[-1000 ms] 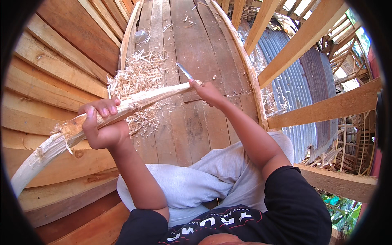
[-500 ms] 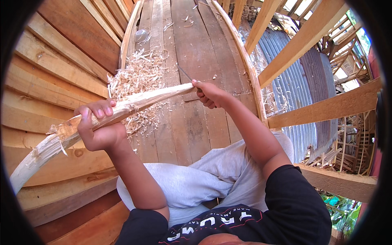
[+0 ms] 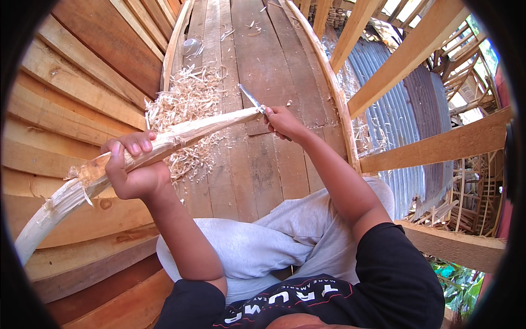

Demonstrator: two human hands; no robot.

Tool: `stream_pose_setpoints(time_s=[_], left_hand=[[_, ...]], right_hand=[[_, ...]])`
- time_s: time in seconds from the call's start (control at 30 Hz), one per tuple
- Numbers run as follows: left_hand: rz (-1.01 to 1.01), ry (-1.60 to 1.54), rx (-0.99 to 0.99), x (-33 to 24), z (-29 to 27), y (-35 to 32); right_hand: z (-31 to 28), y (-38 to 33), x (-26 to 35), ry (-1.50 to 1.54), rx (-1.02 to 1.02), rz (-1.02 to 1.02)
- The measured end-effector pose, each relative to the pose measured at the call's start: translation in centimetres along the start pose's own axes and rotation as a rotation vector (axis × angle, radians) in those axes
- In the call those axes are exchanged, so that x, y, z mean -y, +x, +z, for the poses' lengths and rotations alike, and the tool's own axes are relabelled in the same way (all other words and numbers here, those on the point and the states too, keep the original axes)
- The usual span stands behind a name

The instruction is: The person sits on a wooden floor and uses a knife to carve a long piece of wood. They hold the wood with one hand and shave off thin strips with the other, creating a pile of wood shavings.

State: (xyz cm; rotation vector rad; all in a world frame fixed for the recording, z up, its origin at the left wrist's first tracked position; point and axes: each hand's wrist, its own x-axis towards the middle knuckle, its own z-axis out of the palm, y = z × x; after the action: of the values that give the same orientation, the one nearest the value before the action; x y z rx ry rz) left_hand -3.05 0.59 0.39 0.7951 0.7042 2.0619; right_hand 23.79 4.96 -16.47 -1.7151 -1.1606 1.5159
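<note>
A long pale wooden pole [image 3: 205, 128], its bark shaved off, slants across from the lower left up to the middle. My left hand [image 3: 136, 170] is wrapped around its thick part, where a rough knot and loose slivers show. My right hand [image 3: 281, 122] grips a knife [image 3: 251, 97] by the handle, mostly hidden in the fingers. The blade points up and to the left with its flat side showing. It lies at the thin far end of the pole, against it or very close.
Curled wood shavings [image 3: 183, 107] are heaped on the plank floor [image 3: 263, 170] beyond the pole. A clear round container [image 3: 191, 47] stands farther off. A board wall [image 3: 76, 104] rises on the left; a slatted railing [image 3: 433, 140] runs along the right, with corrugated metal sheets [image 3: 386, 104] outside.
The knife has turned in my right hand, so its blade shows broader and brighter. My right hand has shifted slightly right and down; my left hand keeps its hold.
</note>
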Motion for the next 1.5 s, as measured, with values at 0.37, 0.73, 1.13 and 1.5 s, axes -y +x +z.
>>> stream_pose_setpoints(time_s=[0.37,0.73,1.13,1.5], left_hand=[[0.005,-0.016,-0.029,-0.2,0.6,-0.2],[-0.002,-0.011,0.002,-0.4,0.3,-0.3],[-0.009,-0.027,0.006,-0.2,1.1,-0.8],[0.002,-0.003,-0.101,0.5,3.2,-2.7]], right_hand=[[0.7,0.1,0.6,-0.335,-0.278,-0.213],[-0.4,-0.8,1.9,0.190,0.078,0.197],[-2.4,0.2,1.9,0.682,0.302,0.352],[-3.4,0.0,2.4,0.681,0.124,0.355]])
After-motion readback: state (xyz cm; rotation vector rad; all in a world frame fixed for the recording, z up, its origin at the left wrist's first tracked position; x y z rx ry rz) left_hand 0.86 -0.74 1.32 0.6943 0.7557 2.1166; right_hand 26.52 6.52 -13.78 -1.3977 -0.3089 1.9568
